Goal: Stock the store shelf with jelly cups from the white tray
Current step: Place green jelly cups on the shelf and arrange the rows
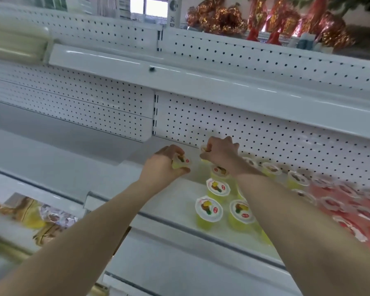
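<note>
Both my arms reach into the white store shelf. My left hand grips a yellow jelly cup, tilted on its side, above the shelf floor. My right hand holds another yellow jelly cup near the pegboard back wall; only its rim shows past my fingers. Several yellow jelly cups with white printed lids stand upright in rows on the shelf below and right of my hands. The white tray is not in view.
Red jelly cups fill the shelf at the right. An upper shelf overhangs the hands. Red and gold foil decorations sit on top. Packaged goods lie on the lower left shelf.
</note>
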A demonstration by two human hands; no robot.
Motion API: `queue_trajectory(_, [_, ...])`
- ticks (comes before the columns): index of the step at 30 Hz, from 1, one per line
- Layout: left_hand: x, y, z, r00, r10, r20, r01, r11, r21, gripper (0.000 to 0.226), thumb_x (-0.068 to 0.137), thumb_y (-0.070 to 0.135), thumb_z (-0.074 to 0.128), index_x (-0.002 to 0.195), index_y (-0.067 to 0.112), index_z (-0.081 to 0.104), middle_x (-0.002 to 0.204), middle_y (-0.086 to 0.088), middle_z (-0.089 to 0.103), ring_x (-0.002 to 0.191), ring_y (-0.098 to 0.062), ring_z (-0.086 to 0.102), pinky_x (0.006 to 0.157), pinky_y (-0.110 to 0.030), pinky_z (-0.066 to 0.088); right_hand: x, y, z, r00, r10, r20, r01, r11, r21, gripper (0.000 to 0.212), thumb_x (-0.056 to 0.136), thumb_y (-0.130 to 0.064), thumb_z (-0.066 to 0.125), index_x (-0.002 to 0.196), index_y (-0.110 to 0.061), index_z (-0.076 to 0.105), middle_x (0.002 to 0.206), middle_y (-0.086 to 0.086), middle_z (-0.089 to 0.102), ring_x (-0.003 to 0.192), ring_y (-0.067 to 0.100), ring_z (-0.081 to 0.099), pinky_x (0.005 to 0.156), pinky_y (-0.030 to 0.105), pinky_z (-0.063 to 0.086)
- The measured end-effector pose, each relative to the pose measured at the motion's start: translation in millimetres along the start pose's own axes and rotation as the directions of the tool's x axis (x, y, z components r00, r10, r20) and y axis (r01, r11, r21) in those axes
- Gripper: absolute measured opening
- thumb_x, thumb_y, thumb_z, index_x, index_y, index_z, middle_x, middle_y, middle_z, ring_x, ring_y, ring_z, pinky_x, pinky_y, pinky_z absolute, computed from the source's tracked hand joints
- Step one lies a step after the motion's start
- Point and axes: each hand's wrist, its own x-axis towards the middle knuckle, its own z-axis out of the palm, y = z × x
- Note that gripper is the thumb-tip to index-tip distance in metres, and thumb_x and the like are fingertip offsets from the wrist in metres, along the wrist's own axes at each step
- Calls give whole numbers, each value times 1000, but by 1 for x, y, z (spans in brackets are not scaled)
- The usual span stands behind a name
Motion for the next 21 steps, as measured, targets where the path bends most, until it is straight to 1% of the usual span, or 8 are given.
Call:
queue_trajectory(3, [4, 0, 8, 1000, -1, 6, 1, 1000, -17, 48, 69, 40, 83, 108, 24, 59, 105, 6, 64, 87, -15, 61, 72, -29, 51, 4, 6, 2, 999, 18, 30, -18, 1000, -4, 28, 80, -42, 64, 98, -23, 55, 94, 0, 59, 108, 26, 41, 84, 41, 31])
queue_trajectory(5, [7, 2, 13, 1000, 2, 11, -2, 1000, -22, 47, 69, 40, 83, 107, 24, 60, 104, 6, 64, 86, -15, 61, 73, -29, 51, 4, 9, 0, 999, -6, 39, 5, 1000, 14, 32, 81, -49, 64, 98, -23, 56, 96, -1, 60, 106, 24, 41, 82, 40, 29])
queue_trajectory(7, [9, 6, 18, 1000, -11, 21, 12, 999, -32, 46, 68, 40, 83, 105, 26, 60, 103, 8, 65, 84, -14, 61, 72, -26, 48, 4, 11, -4, 1000, -23, 4, 23, 999, 22, 33, 87, -54, 57, 97, -23, 58, 99, -2, 62, 107, 24, 42, 83, 40, 30])
queue_trajectory(10, [13, 15, 25, 999, -26, 40, 28, 998, -54, 44, 68, 40, 83, 104, 28, 60, 102, 8, 65, 82, -13, 60, 71, -24, 46, -1, 15, -12, 992, -56, -111, 53, 998, -25, 27, 95, -48, 48, 98, -24, 59, 100, 1, 65, 110, 27, 49, 88, 41, 35])
queue_trajectory(14, [16, 27, 34, 996, -48, 80, 55, 995, -84, 42, 69, 40, 83, 101, 28, 59, 98, 9, 63, 81, -14, 59, 71, -24, 45, -15, 27, -16, 959, -173, -226, 141, 979, -149, 26, 99, -40, 46, 108, -20, 60, 106, 3, 65, 114, 29, 51, 93, 42, 37])
queue_trajectory(16, [15, 29, 39, 992, -53, 112, 61, 996, -69, 40, 70, 39, 82, 100, 28, 57, 97, 9, 63, 82, -15, 59, 69, -24, 42, -23, 32, -16, 940, -235, -249, 185, 961, -207, 28, 98, -38, 47, 114, -19, 60, 115, 3, 65, 119, 28, 49, 95, 42, 36])
queue_trajectory(18, [14, 29, 39, 989, -61, 132, 69, 996, -58, 39, 72, 37, 82, 100, 27, 57, 98, 8, 63, 81, -14, 57, 68, -23, 39, -32, 37, -17, 923, -283, -262, 223, 946, -235, 29, 98, -35, 49, 118, -19, 61, 118, 3, 65, 121, 28, 48, 96, 43, 34])
queue_trajectory(21, [16, 33, 32, 983, -57, 177, 53, 998, 23, 37, 76, 33, 79, 106, 26, 59, 107, 3, 63, 88, -17, 56, 74, -26, 41, -45, 41, -23, 909, -313, -275, 243, 935, -260, 29, 97, -33, 51, 120, -18, 61, 120, 4, 65, 122, 29, 47, 97, 43, 31])
